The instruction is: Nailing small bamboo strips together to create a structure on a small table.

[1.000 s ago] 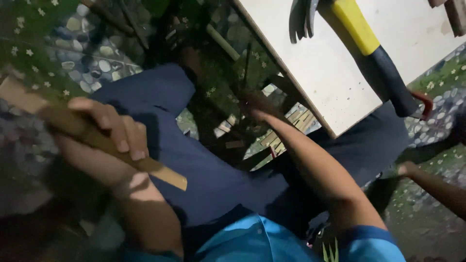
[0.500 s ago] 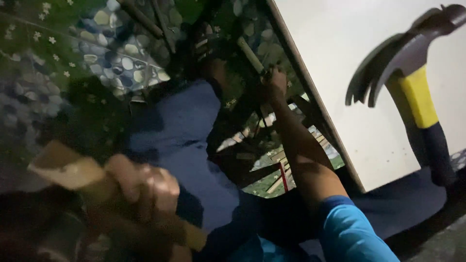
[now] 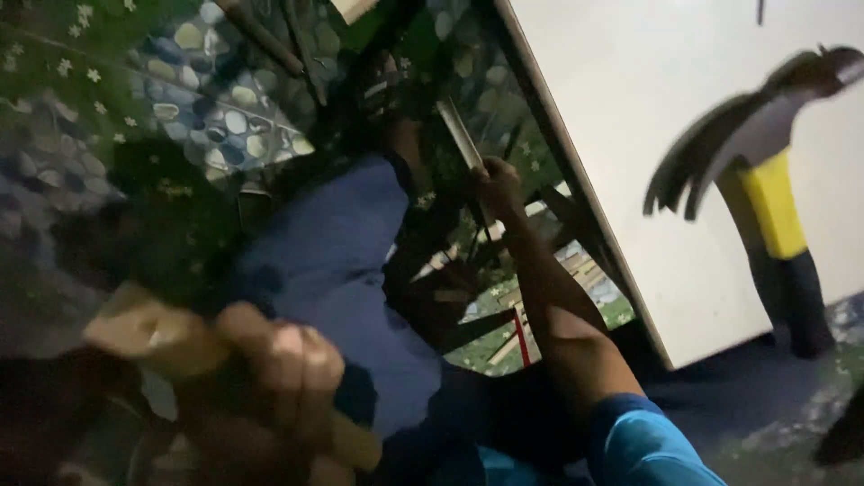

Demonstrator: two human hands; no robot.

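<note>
One camera, worn on my head, looks steeply down over my lap from close range, tilted so the scene runs slantwise. My left hand (image 3: 279, 378), blurred, sits very near the lens at lower left, gripping a wooden stick (image 3: 153, 337). My right hand (image 3: 498, 184) reaches farther out at centre. A white board (image 3: 648, 153) fills the upper right, a hammer (image 3: 765, 189) lying on it. A patterned floor (image 3: 189, 81) is farthest off, upper left. There is no second view.
</note>
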